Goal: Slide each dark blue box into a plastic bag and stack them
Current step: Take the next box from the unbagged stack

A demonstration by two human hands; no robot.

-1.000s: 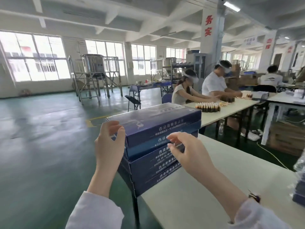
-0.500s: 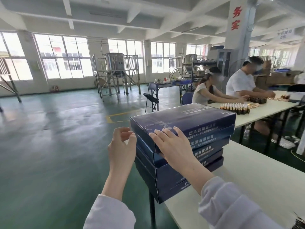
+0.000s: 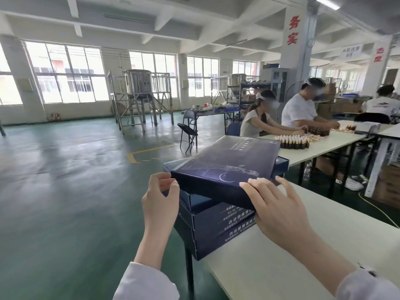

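A stack of dark blue boxes [image 3: 216, 230] with white lettering stands on the near left corner of the white table [image 3: 281, 267]. The top dark blue box [image 3: 229, 165] is raised off the stack, tilted and turned askew over it. My left hand [image 3: 160, 204] holds its near left corner with curled fingers. At the box's near right end is my right hand [image 3: 279, 208], its fingers spread over the top edge. I see no plastic bag.
The table edge drops to a green floor [image 3: 75, 191] on the left. Behind the stack, people sit at a second white table [image 3: 320, 148] with rows of small brown bottles [image 3: 294, 142]. A folding chair [image 3: 189, 135] stands further back.
The top box was lying square on the stack; now both hands have lifted and turned it so it sits askew above the others. The view has shifted slightly.
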